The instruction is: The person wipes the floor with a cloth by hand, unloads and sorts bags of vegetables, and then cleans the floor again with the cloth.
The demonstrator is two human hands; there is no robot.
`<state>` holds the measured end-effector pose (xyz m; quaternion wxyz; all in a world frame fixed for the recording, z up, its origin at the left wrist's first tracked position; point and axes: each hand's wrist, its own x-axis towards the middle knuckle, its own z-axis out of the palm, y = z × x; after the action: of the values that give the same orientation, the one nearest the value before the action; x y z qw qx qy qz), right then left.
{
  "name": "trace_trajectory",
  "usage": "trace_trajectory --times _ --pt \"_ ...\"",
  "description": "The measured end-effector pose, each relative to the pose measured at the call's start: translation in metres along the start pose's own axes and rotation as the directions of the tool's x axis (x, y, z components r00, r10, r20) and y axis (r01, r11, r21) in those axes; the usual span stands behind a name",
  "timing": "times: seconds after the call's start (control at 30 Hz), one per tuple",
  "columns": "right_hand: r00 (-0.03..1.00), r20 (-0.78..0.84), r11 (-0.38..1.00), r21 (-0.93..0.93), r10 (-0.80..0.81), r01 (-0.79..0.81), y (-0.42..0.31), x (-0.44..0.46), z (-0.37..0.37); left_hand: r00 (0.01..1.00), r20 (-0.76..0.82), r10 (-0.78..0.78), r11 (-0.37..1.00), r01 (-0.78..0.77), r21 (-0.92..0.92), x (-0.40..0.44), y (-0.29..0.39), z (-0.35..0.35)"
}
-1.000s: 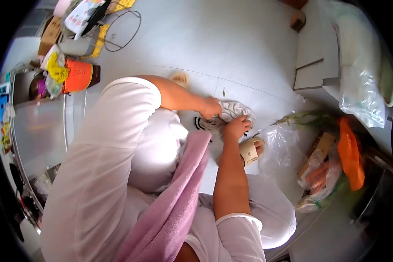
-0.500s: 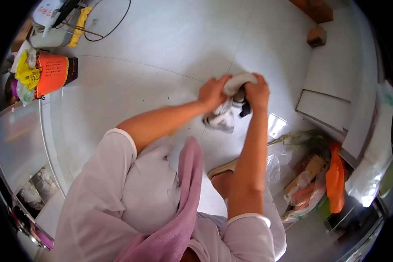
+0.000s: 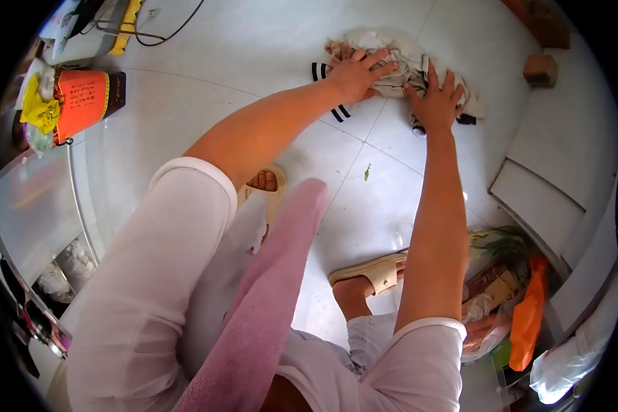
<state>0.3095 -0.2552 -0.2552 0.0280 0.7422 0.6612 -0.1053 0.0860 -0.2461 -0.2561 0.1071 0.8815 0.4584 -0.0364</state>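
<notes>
A crumpled off-white cloth (image 3: 399, 49) with black stripes at its left end lies spread on the pale tiled floor (image 3: 254, 41). It looks like a worn garment, but the folds hide its shape. My left hand (image 3: 358, 74) presses on its left part, fingers spread. On its right part rests my right hand (image 3: 435, 99), palm down with the fingers apart. A small dark and silvery piece (image 3: 419, 129) shows beside my right wrist; I cannot make out what it is. A pink towel (image 3: 281, 288) hangs down in front of my body.
An orange box (image 3: 81, 101) with a yellow bag (image 3: 40, 106) stands at the left, above a translucent cabinet (image 3: 31, 206). Bagged goods and an orange bag (image 3: 527, 312) lie at the right, near white panels (image 3: 539, 206). A wooden block (image 3: 540, 70) sits far right. My sandals (image 3: 374, 271) are below.
The cloth was bunched up and gripped in both hands above the floor. Now it lies spread out farther forward, with both hands opened flat on it. A small green scrap shows on the tiles.
</notes>
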Motion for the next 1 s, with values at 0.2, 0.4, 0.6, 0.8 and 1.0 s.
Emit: trace_trajectory --times 0.2,0.4,0.6,0.8,1.0 --pt "0.982 -0.146 0.991 -0.043 0.122 -0.129 -0.025 -0.14 0.024 0.989 0.082 0.123 0.824 -0.056 -0.564 -0.073 0.013 0.024" --pt "0.961 -0.086 0.96 0.126 0.262 -0.25 -0.062 -0.3 0.049 0.95 0.239 0.2 0.889 -0.074 -0.452 -0.176 0.061 0.017" --pt "0.992 0.001 0.878 0.464 0.129 -0.115 -0.078 -0.214 -0.02 0.813 0.559 -0.162 0.673 0.505 -0.54 -0.12 0.036 -0.024" --pt "0.957 -0.184 0.924 0.271 -0.225 0.269 -0.145 0.011 -0.032 0.919 -0.2 -0.34 0.898 0.254 -0.36 -0.071 -0.1 -0.062" --pt "0.983 0.015 0.982 0.056 -0.182 0.181 -0.192 0.017 0.004 0.905 -0.166 -0.391 0.918 0.372 -0.137 -0.094 -0.127 -0.015"
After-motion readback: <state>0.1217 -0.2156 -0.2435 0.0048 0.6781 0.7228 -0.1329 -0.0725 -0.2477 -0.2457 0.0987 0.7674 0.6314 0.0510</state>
